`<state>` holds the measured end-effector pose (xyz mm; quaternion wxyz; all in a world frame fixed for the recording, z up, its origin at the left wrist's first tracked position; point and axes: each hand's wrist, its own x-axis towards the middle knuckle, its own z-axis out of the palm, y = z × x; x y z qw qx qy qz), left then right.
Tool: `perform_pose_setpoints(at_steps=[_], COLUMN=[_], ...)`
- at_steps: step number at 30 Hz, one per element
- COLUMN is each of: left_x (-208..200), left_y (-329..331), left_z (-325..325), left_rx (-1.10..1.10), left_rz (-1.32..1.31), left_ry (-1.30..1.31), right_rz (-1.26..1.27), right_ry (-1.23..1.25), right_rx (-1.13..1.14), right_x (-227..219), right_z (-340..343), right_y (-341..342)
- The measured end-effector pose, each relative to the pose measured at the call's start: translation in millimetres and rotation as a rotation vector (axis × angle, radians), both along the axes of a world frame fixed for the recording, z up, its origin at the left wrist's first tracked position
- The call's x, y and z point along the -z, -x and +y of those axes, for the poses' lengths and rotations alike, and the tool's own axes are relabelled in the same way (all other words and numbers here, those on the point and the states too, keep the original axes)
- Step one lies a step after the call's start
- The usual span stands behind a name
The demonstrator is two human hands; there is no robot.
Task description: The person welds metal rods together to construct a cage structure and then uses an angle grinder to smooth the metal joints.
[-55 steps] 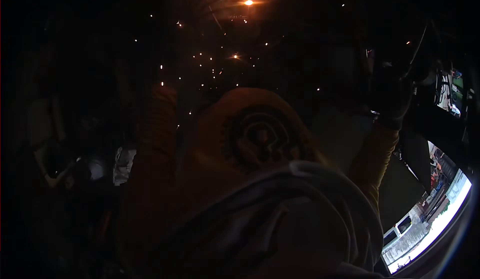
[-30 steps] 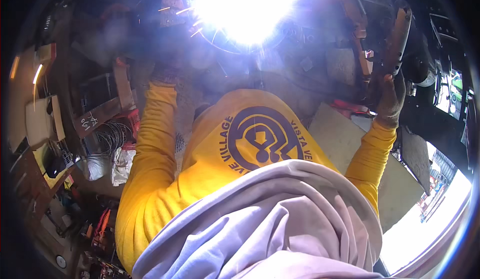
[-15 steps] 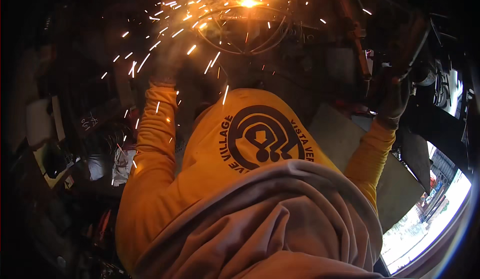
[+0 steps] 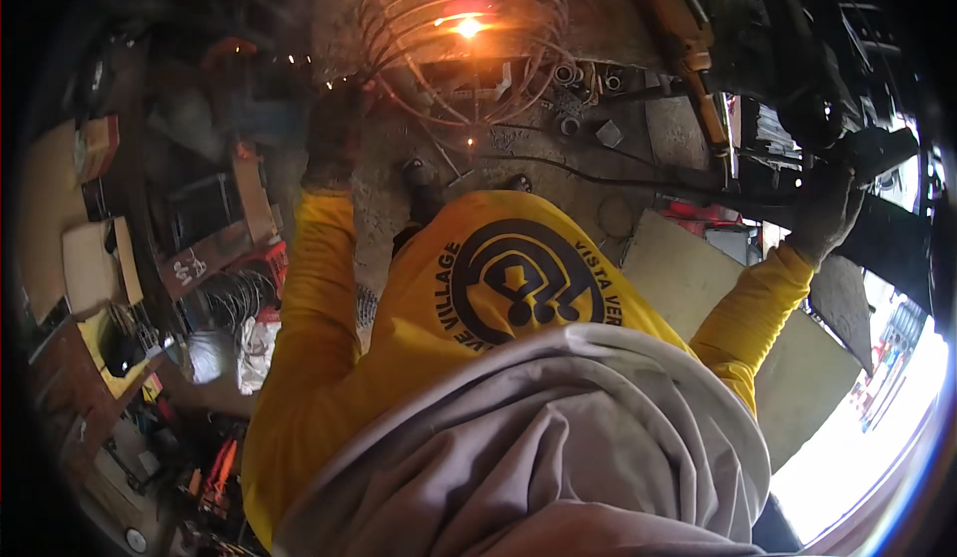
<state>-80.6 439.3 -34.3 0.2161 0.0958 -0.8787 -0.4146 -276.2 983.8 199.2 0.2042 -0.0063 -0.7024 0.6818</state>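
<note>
A rounded cage of bent metal rods stands at the top middle, with a small glowing spot on it. My left hand, in a dark glove, reaches up beside the cage's left side; its fingers are lost in shadow. On the right, my gloved right hand is raised away from the cage. Its fingers bend against a dark, blocky object whose kind I cannot make out. Yellow sleeves cover both my arms.
A yellow-orange tool sits right of the cage. Metal rings and a dark cable lie beyond my feet. A large flat sheet leans at right. Cardboard, coiled wire and red-handled tools crowd the left.
The bright glare and spray of sparks have died down to one glowing spot and a few specks. The surroundings appear brighter. My right hand has moved right and slightly down.
</note>
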Motion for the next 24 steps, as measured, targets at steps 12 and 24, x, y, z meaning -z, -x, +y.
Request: perform_pose_setpoints(at_steps=[12,24], left_x=[-43,-30], left_y=[13,3], left_z=[26,15], left_rx=[-0.036,-0.045], left_rz=[-0.103,-0.017], left_ry=[-0.546,-0.825], right_rz=[-0.023,-0.023], right_ry=[-0.511,-0.496], right_rx=[0.88,0.476], right_x=[30,-26], right_z=[90,117], right_y=[89,-2])
